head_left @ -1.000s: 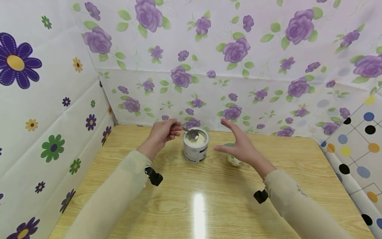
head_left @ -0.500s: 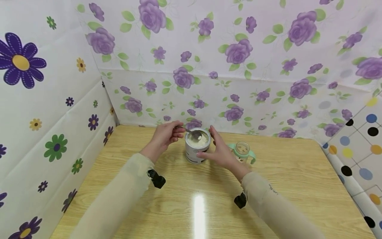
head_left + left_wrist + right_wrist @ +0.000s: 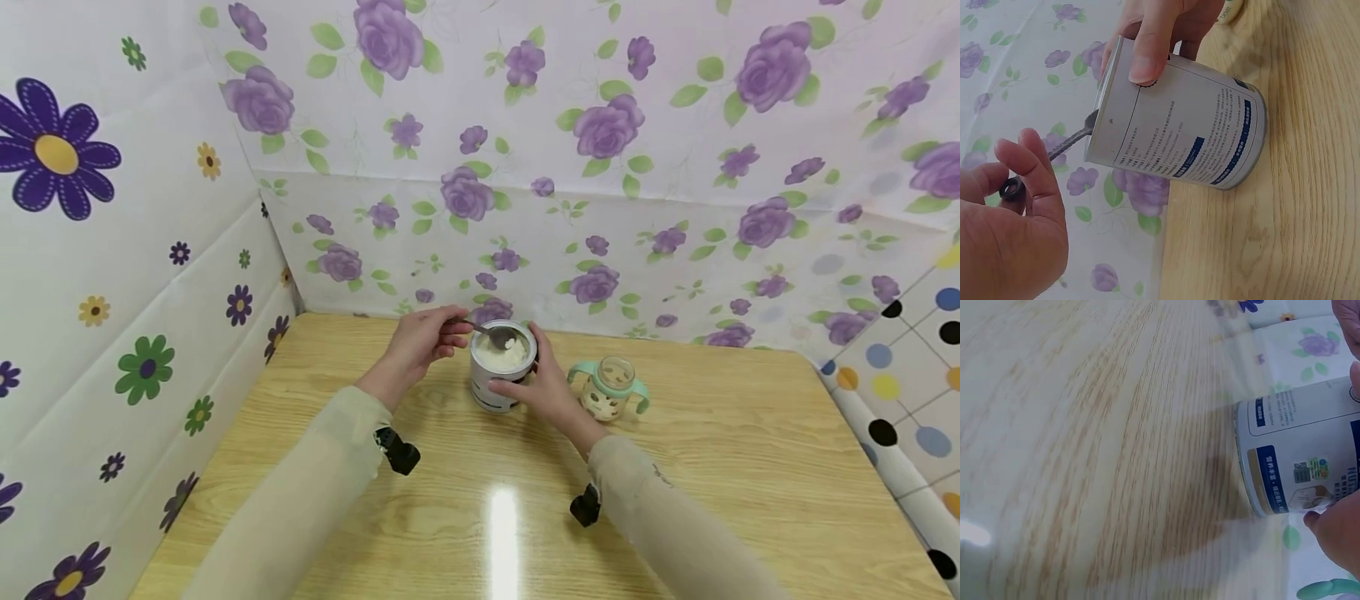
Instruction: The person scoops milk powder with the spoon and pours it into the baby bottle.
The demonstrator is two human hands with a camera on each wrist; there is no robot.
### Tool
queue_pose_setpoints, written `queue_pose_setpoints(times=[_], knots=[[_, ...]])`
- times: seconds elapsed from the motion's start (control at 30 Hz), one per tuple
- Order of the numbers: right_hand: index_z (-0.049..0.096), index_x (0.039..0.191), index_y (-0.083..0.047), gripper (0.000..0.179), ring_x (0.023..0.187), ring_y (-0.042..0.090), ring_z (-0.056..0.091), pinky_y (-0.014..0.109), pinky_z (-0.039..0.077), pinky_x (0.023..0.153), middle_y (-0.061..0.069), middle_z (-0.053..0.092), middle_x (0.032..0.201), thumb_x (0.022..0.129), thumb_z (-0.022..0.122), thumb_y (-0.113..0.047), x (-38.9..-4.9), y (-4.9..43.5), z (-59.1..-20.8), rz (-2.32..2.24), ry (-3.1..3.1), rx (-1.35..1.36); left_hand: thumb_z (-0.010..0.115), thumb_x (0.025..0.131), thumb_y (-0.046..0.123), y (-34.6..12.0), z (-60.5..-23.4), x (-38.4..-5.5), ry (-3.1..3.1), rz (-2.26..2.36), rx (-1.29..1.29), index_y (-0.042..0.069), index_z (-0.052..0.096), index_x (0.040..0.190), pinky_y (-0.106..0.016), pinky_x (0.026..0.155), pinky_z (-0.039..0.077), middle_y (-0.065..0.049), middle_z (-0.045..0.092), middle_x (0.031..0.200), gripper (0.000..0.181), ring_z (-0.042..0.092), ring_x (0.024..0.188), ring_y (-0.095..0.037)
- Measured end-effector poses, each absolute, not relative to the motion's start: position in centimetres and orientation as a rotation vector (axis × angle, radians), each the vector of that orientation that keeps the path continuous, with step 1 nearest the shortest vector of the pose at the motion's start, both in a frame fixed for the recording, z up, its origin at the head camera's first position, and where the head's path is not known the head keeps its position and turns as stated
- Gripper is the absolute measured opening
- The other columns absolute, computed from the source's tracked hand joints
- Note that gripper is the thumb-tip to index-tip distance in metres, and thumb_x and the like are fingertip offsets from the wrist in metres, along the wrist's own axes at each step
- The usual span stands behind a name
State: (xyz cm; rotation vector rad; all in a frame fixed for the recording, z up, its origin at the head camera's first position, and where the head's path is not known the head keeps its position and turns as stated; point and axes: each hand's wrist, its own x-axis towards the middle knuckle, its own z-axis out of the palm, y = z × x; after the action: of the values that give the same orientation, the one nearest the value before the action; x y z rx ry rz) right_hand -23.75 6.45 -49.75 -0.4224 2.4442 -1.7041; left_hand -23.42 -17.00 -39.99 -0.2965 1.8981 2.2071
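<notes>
Head view: one tin (image 3: 486, 390), white-walled, upright on a wood-grained table (image 3: 375, 525), pale powder (image 3: 501, 360) within; one dark spoon (image 3: 483, 330), its handle pinched in the person's left hand (image 3: 417, 343), its bowl inside the tin's rim, over the powder, whether touching I cannot tell; one right hand (image 3: 551, 390), fingers curled round the tin's right side, thumb across its front; one bottle (image 3: 603, 402) with two mint-green handles, upright, just right of the right hand; one purple-flowered cloth (image 3: 525, 150) behind. Left wrist view: the spoon's ring-shaped end (image 3: 1011, 189) between the left hand's thumb and fingers, its shaft slanting to the tin's mouth; right thumb pressed on the printed wall near the rim. Right wrist view: the tin's lower wall, banded blue and gold; the right hand against it; part of a green handle at the bottom edge.
</notes>
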Motion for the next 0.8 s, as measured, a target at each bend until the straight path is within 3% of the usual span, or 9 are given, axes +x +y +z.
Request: queue_pose_setpoints(times=[0.23, 0.6, 0.8], knots=[[0.014, 0.171, -0.018, 0.116, 0.153, 0.033, 0.039, 0.06, 0.033, 0.124, 0.009, 0.038, 0.166, 0.088, 0.093, -0.033, -23.9, 6.3, -50.0, -1.724, 2.446, -0.423, 0.058, 0.113, 0.027, -17.0, -40.3, -23.6, 1.967, 2.128, -0.202, 0.0, 0.072, 0.13, -0.018, 0.059, 0.052, -0.002, 0.076, 0.094, 0.035, 0.07, 0.072, -0.008], [0.016, 0.171, -0.017, 0.113, 0.151, 0.033, 0.041, 0.061, 0.034, 0.123, 0.008, 0.04, 0.163, 0.089, 0.092, -0.034, -24.0, 6.3, -49.9, -1.72, 2.421, -0.442, 0.06, 0.113, 0.025, -18.4, -40.3, -24.4, 2.151, 1.792, 0.034, -0.001, 0.073, 0.131, -0.022, 0.06, 0.05, -0.009, 0.072, 0.101, 0.035, 0.066, 0.075, -0.013], [0.016, 0.171, -0.02, 0.112, 0.151, 0.032, 0.041, 0.061, 0.034, 0.123, 0.007, 0.04, 0.163, 0.089, 0.091, -0.033, -23.9, 6.4, -49.8, -1.73, 2.406, -0.44, 0.062, 0.112, 0.028, -18.8, -40.1, -24.7, 2.142, 1.759, 0.072, 0.002, 0.074, 0.129, -0.024, 0.061, 0.05, -0.005, 0.069, 0.097, 0.033, 0.064, 0.076, -0.015]])
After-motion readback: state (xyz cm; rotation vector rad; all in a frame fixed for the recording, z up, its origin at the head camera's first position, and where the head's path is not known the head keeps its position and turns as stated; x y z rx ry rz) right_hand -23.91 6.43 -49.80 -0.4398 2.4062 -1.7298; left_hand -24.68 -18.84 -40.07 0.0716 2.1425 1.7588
